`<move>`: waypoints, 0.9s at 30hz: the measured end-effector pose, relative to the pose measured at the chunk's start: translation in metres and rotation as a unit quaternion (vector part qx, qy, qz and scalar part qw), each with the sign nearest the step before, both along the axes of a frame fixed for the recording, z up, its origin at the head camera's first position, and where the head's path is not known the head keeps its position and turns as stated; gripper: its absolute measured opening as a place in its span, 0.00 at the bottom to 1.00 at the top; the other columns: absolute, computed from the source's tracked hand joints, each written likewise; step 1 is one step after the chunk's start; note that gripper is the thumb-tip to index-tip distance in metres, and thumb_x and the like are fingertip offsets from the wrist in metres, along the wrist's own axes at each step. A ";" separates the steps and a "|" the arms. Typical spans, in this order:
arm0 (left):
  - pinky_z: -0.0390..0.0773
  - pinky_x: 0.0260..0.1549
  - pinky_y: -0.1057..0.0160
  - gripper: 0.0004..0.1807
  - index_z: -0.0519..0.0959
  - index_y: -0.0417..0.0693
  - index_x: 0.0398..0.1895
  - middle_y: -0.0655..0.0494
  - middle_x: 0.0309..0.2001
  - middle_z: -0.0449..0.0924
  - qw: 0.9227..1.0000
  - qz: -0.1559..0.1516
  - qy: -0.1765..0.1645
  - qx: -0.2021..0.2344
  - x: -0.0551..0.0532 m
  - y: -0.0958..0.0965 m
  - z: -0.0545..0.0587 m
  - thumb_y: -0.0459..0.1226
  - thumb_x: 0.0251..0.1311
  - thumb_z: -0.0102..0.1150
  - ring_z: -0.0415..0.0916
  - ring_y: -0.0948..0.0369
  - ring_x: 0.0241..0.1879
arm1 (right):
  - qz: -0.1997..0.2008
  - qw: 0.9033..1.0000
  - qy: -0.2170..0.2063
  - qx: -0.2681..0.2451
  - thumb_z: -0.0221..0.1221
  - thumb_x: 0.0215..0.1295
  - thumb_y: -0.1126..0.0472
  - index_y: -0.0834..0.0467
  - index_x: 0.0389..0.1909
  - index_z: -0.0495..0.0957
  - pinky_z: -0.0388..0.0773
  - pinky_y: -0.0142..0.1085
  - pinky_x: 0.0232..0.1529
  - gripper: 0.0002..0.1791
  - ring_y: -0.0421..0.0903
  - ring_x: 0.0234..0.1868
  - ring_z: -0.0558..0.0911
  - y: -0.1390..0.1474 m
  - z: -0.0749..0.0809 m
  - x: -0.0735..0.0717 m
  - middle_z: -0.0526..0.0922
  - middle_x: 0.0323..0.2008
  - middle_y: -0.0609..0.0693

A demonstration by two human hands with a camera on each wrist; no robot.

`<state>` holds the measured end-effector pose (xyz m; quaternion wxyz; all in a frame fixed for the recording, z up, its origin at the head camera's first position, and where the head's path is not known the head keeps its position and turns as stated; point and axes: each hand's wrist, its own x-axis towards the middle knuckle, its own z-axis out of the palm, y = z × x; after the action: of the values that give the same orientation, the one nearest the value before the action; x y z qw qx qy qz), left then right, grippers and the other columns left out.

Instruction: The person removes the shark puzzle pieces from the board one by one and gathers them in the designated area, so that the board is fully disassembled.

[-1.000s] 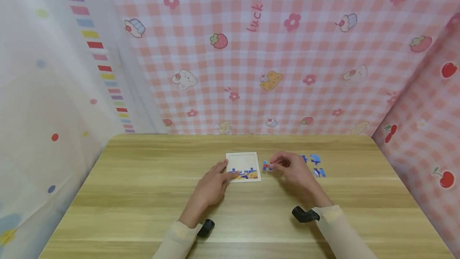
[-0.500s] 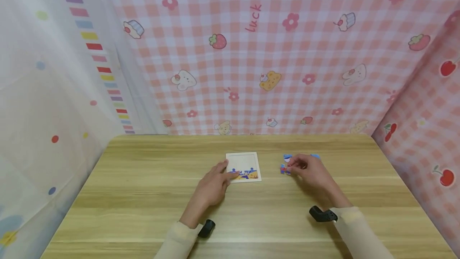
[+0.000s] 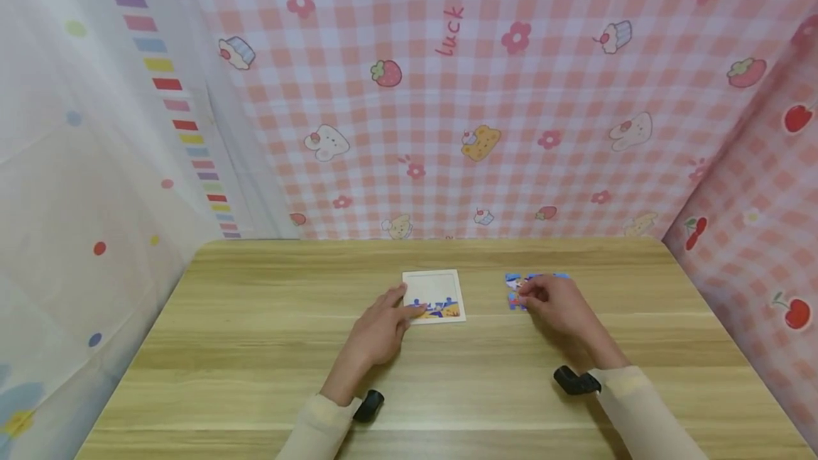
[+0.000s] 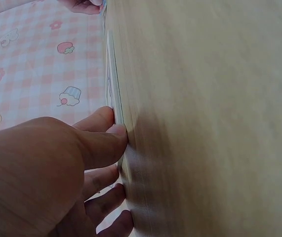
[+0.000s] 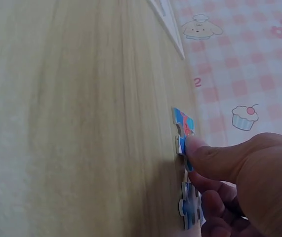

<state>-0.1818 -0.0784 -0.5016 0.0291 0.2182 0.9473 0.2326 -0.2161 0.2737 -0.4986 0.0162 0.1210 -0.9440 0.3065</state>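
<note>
A square white puzzle tray (image 3: 432,284) lies on the table, with blue and yellow jigsaw pieces (image 3: 441,311) along its near side. My left hand (image 3: 377,326) rests at its left side, fingers fairly straight, thumb over the near left corner. In the left wrist view the thumb and index finger touch the tray's thin edge (image 4: 114,84). To the right, my right hand (image 3: 557,304) pinches a blue and red jigsaw piece (image 5: 182,121) between thumb and fingers, low over the table. Its fingers partly hide the piece.
Other blue jigsaw pieces lie around the right hand: one with white (image 3: 513,280) just behind the held piece, one (image 5: 189,206) beside the fingers; several are partly hidden. Behind the wooden table (image 3: 268,346) hangs a pink checked cloth (image 3: 358,91).
My right hand has moved right, away from the tray, carrying the blue and red jigsaw piece back among the other pieces. The left hand stays at the tray.
</note>
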 end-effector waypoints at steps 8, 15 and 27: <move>0.66 0.74 0.42 0.21 0.79 0.56 0.67 0.42 0.78 0.60 1.000 0.001 -0.001 -0.002 0.000 0.000 0.000 0.32 0.74 0.54 0.60 0.42 0.77 | 0.010 0.999 0.008 0.037 0.67 0.67 0.62 0.57 0.33 0.87 0.74 0.34 0.36 0.03 0.42 0.34 0.75 -0.001 0.001 -0.003 0.83 0.33 0.48; 0.65 0.74 0.42 0.22 0.79 0.56 0.67 0.42 0.79 0.60 1.000 0.001 -0.003 -0.004 0.000 0.001 0.000 0.33 0.74 0.54 0.60 0.42 0.77 | 0.011 0.999 0.024 0.037 0.68 0.66 0.62 0.56 0.34 0.88 0.76 0.36 0.37 0.02 0.43 0.35 0.77 -0.001 0.001 -0.004 0.85 0.34 0.48; 0.74 0.66 0.39 0.19 0.85 0.55 0.60 0.40 0.73 0.68 1.000 -0.004 0.017 -0.011 -0.002 0.003 0.007 0.31 0.69 0.60 0.66 0.42 0.73 | 0.000 0.999 0.012 -0.047 0.65 0.70 0.61 0.61 0.49 0.85 0.81 0.36 0.40 0.11 0.47 0.41 0.83 -0.039 0.009 0.008 0.86 0.42 0.54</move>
<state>-0.1843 -0.0754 -0.4949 0.0158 0.2253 0.9493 0.2185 -0.2077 0.2344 -0.4892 0.0331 0.1239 -0.9283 0.3490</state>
